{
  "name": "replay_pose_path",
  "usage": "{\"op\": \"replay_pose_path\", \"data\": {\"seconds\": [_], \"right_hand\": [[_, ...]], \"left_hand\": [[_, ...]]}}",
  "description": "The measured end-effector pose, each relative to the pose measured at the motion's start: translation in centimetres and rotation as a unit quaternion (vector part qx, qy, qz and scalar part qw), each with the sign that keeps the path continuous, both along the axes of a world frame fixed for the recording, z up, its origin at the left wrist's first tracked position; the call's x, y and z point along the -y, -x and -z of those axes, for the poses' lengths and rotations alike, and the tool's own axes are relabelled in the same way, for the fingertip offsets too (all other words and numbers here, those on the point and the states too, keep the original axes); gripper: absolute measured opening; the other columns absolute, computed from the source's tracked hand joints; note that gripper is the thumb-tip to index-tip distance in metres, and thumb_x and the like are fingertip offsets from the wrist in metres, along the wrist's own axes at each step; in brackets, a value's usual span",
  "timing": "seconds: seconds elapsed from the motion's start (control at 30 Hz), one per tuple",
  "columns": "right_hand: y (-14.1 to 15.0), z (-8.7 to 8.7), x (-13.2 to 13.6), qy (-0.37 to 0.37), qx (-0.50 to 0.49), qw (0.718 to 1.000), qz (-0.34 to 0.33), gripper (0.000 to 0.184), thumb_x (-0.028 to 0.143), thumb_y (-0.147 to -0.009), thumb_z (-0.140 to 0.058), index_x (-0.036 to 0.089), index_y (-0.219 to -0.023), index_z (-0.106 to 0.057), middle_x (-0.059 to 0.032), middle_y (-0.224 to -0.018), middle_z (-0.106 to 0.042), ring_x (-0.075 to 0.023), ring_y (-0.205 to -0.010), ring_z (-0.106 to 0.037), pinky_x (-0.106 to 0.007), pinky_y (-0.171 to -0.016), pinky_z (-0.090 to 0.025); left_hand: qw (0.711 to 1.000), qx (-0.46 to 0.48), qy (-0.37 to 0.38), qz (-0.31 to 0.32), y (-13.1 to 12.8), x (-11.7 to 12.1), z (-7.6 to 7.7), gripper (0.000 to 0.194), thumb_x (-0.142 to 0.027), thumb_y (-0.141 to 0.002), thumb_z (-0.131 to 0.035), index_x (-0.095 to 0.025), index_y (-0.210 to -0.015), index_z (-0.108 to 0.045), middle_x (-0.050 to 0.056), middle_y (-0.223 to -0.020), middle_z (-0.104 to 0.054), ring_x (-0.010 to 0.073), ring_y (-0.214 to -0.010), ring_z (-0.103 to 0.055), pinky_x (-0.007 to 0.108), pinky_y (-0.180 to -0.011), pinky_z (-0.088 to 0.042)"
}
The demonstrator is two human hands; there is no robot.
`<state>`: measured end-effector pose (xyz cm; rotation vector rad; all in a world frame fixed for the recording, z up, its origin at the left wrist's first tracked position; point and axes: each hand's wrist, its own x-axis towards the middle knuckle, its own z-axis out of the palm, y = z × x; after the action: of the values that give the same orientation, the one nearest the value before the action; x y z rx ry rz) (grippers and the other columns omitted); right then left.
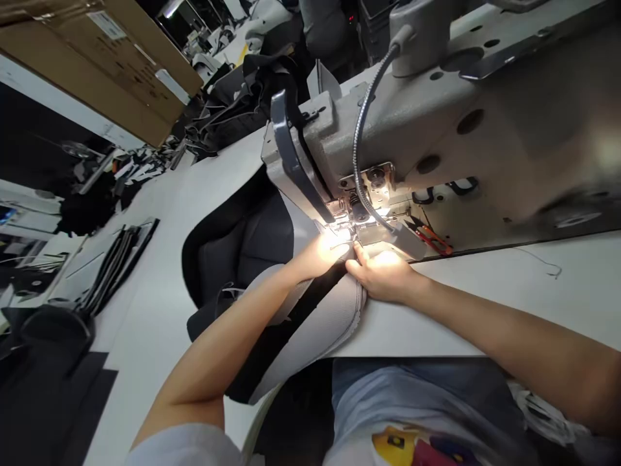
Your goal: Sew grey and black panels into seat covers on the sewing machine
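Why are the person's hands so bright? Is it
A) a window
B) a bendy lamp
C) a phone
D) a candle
B: the bendy lamp on the sewing machine curves down, ending right by the glowing left hand and right hand.

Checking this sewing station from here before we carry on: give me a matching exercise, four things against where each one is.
Things:
1. Left hand
2. Right hand
3. Gooseneck lamp
4. Red-handled snips

Places:
A. Beside the lamp's lit end, against the sewing machine
B. On the grey mesh fabric, on the side of the white table
C. Arching down from the machine's head to the needle area
D. On the same fabric, on the side of the dark padded panel

Pairs: 1-D, 2-B, 3-C, 4-A
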<state>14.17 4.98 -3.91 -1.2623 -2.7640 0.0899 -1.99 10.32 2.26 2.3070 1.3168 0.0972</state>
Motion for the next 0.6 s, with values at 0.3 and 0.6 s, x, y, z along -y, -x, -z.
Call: {"op": "replay_pose_path", "data": {"seconds": [0.3,0.6], "right_hand": [[-0.1,0.5,-1.0,-0.039,-0.005,0.999,-0.017,0.031,0.013,-0.088,-0.039,0.006,-0.113,-0.057,-0.0304,-0.130,-0.055,-0.0248,-0.078,-0.063,-0.035,-0.066,-0.044],[-4.1,-2.9,-0.2,0.047,-0.067,0.983,-0.164,0.011,0.018,-0.082,-0.061,0.015,-0.093,-0.063,-0.0120,-0.112,-0.066,-0.0272,-0.125,-0.050,-0.034,-0.091,-0.047]], "left_hand": [[0.998,0.042,0.038,-0.034,0.2,-0.6,1.1,0.027,-0.023,-0.090,-0.038,-0.016,-0.080,-0.062,0.005,-0.087,-0.070,0.0187,-0.090,-0.061,0.031,-0.086,-0.051],[0.980,-0.182,-0.037,0.077,2.3,-1.0,-2.7,0.030,-0.021,-0.088,-0.039,-0.018,-0.080,-0.068,0.005,-0.090,-0.069,0.0200,-0.090,-0.061,0.029,-0.087,-0.045]]}}
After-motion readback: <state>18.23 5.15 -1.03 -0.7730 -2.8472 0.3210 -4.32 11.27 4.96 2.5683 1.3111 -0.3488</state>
